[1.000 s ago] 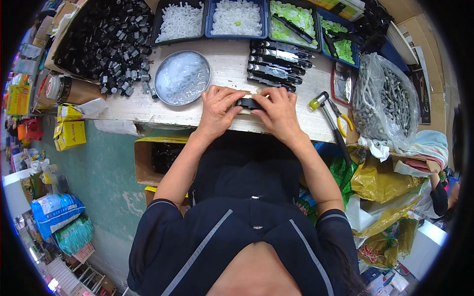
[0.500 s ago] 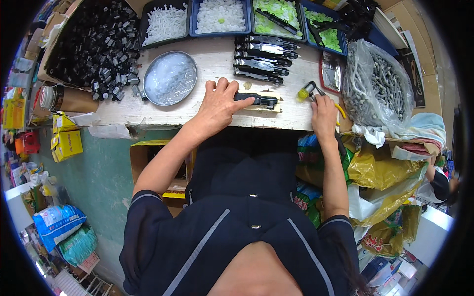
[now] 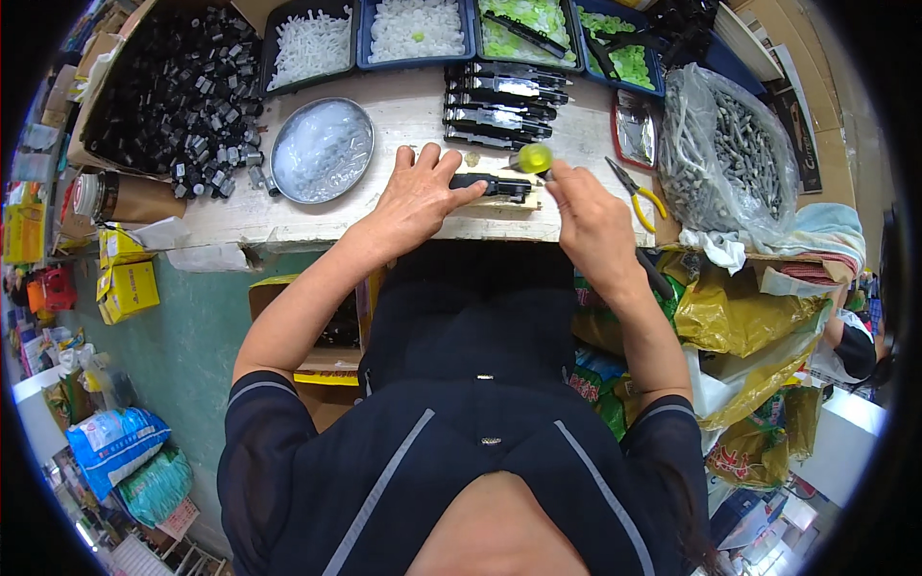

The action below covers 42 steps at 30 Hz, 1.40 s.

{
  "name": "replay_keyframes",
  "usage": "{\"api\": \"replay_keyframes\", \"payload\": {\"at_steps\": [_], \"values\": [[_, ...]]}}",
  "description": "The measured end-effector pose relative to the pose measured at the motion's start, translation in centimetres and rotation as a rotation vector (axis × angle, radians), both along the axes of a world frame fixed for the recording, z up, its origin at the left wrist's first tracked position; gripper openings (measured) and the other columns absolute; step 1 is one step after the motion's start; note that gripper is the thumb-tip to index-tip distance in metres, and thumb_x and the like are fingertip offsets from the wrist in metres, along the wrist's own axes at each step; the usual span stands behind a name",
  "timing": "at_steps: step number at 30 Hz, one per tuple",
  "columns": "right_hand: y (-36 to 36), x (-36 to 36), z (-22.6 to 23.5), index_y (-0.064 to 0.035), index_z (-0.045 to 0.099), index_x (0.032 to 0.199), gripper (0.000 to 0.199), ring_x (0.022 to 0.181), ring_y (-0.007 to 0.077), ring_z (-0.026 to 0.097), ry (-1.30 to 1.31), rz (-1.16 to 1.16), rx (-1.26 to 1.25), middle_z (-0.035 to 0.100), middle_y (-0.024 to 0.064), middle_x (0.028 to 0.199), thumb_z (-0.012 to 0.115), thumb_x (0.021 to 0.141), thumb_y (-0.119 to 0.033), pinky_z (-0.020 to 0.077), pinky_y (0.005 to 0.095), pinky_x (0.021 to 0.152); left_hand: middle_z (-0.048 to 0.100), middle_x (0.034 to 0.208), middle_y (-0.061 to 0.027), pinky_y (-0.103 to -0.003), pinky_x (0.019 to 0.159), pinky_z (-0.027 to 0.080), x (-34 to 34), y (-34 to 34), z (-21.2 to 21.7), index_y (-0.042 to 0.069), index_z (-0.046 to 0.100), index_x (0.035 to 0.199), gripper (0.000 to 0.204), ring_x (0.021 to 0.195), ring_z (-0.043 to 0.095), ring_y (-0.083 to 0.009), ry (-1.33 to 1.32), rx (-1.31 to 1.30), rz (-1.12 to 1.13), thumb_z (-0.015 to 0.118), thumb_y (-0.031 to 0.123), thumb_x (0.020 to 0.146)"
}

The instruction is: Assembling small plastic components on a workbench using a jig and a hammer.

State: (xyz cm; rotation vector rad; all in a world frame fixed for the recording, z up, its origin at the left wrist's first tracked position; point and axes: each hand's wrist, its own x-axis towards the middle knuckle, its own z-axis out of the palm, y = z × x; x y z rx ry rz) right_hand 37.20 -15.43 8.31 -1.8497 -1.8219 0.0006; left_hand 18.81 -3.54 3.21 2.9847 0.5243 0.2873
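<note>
Rounded, glossy yellow hammer head [image 3: 536,158] near slender black part [image 3: 497,185]

The left hand [image 3: 418,197] is blocking the left end of the black part [image 3: 503,187], and the right hand [image 3: 590,219] with its hammer [image 3: 535,158] is crowding the right. Beyond the part, stacked black assemblies [image 3: 497,113] are barring the way, while bare tabletop [image 3: 408,115] is leaving lanes beyond-left and beyond-right of it.

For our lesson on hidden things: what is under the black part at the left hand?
A pale block shows beneath the black part; the surface directly under it is covered and unseen.
</note>
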Motion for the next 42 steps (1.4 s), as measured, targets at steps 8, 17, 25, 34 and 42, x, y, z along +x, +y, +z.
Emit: {"api": "replay_keyframes", "payload": {"at_steps": [8, 17, 25, 34, 42], "values": [[0.1, 0.0, -1.2, -0.0044, 0.052, 0.090, 0.013, 0.054, 0.0335, 0.057, -0.019, -0.016, -0.005, 0.058, 0.0120, 0.070, 0.050, 0.085, -0.016, 0.0462, 0.0417, 0.049, 0.049, 0.095, -0.0081, -0.036, 0.071, 0.032, 0.4, 0.1, 0.1, 0.023, 0.063, 0.108, 0.046, 0.090, 0.045, -0.0235, 0.016, -0.006, -0.022, 0.053, -0.001, 0.070], [1.6, 1.5, -2.0, -0.0065, 0.051, 0.084, 0.020, 0.059, 0.0350, 0.058, -0.164, 0.032, -0.382, 0.060, 0.0151, 0.071, 0.047, 0.088, -0.026, 0.0453, 0.0454, 0.052, 0.051, 0.085, -0.0081, -0.037, 0.074, 0.042, 0.4, 1.7, -0.7, 0.008, 0.060, 0.107, 0.048, 0.083, 0.046, -0.0264, -0.178, -0.388, 0.093, 0.060, -0.006, 0.061], [2.4, -2.2, -3.7, -0.0089, 0.052, 0.099, 0.017, 0.057, 0.0314, 0.060, -0.144, 0.066, -0.256, 0.060, 0.0144, 0.068, 0.050, 0.084, -0.017, 0.0455, 0.0433, 0.049, 0.054, 0.079, -0.0080, -0.036, 0.072, 0.041, 0.2, 0.7, -1.6, 0.009, 0.050, 0.119, 0.062, 0.078, 0.047, -0.0257, -0.426, -0.428, 0.203, 0.062, -0.009, 0.060], [6.1, -2.3, -0.8, -0.0040, 0.052, 0.085, 0.018, 0.062, 0.0401, 0.058, -0.092, 0.059, -0.494, 0.059, 0.0214, 0.064, 0.048, 0.087, -0.022, 0.0449, 0.0485, 0.056, 0.052, 0.100, -0.0076, -0.037, 0.080, 0.033, -0.6, -2.1, -3.4, 0.007, 0.042, 0.127, 0.069, 0.092, 0.046, -0.0241, -0.575, -0.300, 0.401, 0.065, -0.003, 0.062], [6.0, -4.2, -2.8, -0.0059, 0.052, 0.084, 0.018, 0.061, 0.0354, 0.059, -0.169, 0.098, -0.323, 0.061, 0.0171, 0.068, 0.048, 0.087, -0.024, 0.0445, 0.0449, 0.051, 0.045, 0.111, -0.0092, -0.036, 0.079, 0.030, -1.9, -2.6, -4.0, 0.009, 0.037, 0.131, 0.079, 0.096, 0.042, -0.0250, -0.681, -0.329, 0.458, 0.072, 0.004, 0.061]]}}
